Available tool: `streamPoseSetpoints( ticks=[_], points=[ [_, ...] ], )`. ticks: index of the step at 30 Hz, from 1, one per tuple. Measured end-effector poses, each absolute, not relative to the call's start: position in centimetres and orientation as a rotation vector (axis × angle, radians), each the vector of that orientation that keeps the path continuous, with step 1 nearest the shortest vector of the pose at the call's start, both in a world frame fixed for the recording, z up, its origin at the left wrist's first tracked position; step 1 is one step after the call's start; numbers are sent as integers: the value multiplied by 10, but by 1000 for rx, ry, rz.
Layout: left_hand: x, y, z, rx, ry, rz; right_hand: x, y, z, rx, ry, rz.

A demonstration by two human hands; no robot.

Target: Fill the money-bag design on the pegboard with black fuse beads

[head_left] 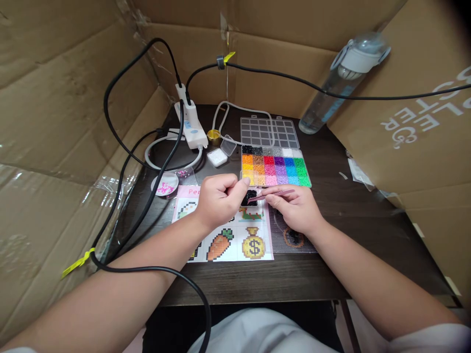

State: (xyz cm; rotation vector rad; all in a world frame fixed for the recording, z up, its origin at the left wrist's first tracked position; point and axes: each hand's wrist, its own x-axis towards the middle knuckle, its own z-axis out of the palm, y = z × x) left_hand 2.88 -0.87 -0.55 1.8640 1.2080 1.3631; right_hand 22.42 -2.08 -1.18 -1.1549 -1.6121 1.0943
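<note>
My left hand is closed at the left edge of a small clear box of black beads, its thumb along the box's rim. In my right hand a pair of pink tweezers is pinched, with the tips down among the black beads. Under both hands lies a printed pattern sheet with pixel pictures, including a carrot and a money bag. Partly beneath my right hand is a clear pegboard, which bears a ring of brown and black beads.
A bead case with many colours stands open behind the hands. Left are a white dish of pink beads, a small white box and a power strip. A black cable crosses my left forearm. A bottle leans at back right.
</note>
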Motion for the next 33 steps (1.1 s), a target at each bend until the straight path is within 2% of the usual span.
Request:
streamPoseSetpoints(
  ticks=[20, 33],
  points=[
    [30, -10, -3, 1855, 1208, 1353, 222, -22, -12, -1140, -1547, 1181],
    [29, -9, -5, 1863, 1210, 1343, 227, -21, -11, -1160, -1553, 1121]
  ],
)
